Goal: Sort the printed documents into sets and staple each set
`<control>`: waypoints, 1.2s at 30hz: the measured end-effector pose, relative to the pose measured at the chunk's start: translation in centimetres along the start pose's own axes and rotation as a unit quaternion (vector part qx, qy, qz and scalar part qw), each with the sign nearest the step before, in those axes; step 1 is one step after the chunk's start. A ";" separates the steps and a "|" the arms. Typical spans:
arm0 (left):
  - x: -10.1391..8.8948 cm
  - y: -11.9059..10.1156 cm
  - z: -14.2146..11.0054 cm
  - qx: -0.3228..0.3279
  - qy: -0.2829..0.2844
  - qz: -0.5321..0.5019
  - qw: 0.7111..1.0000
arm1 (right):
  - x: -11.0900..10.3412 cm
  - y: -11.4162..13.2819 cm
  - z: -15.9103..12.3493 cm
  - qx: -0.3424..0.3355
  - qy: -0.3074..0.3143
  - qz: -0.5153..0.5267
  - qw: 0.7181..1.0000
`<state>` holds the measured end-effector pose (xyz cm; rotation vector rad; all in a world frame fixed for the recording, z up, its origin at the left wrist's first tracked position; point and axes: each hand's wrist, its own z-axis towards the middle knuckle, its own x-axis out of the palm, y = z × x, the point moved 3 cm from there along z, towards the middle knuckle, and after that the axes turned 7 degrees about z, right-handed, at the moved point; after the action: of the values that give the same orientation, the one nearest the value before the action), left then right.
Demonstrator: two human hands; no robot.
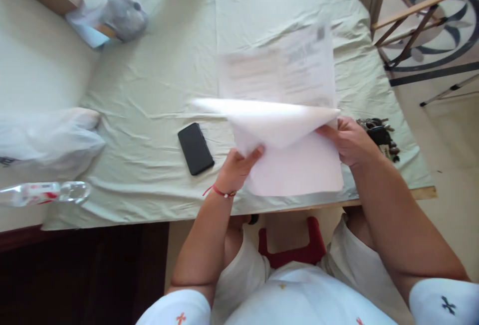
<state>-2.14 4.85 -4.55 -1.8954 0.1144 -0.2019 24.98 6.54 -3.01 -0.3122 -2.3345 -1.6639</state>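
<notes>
A white sheet of paper [292, 165] lies near the table's front edge, its upper part lifted and folded toward me, blurred by motion. My left hand [237, 168] pinches the sheet's left edge, thumb on top. My right hand [350, 140] grips the folded corner at the right. Behind the fold lies a printed sheet [279, 71], flat on the pale green cloth [157, 81]. A black phone [195, 148] rests just left of my left hand.
A bunch of keys [381, 135] lies by my right hand. A clear plastic bottle [45, 193] and a plastic bag [48, 140] sit at the left. Another bag with grey contents [116, 16] is at the back left. Wooden chair frames [411, 16] stand at the right.
</notes>
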 end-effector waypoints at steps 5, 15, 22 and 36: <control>2.5 0.8 -0.4 -0.081 0.061 0.033 0.994 | -1.1 -0.4 1.2 0.022 -0.099 0.029 0.994; 2.0 0.2 -0.3 -0.098 0.052 -0.088 0.990 | -1.1 -1.4 1.4 0.011 -0.111 0.011 0.994; 2.2 0.5 -0.4 -0.109 0.010 -0.136 0.985 | 0.2 -1.4 1.1 0.026 -0.057 0.039 0.997; 3.1 1.1 -0.5 -0.069 0.080 -0.050 0.993 | -1.2 -1.1 1.3 0.045 -0.112 0.010 0.993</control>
<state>0.86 3.49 -5.21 -2.0220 0.1448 -0.4247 25.63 7.41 -4.75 -0.5269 -2.5502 -1.5807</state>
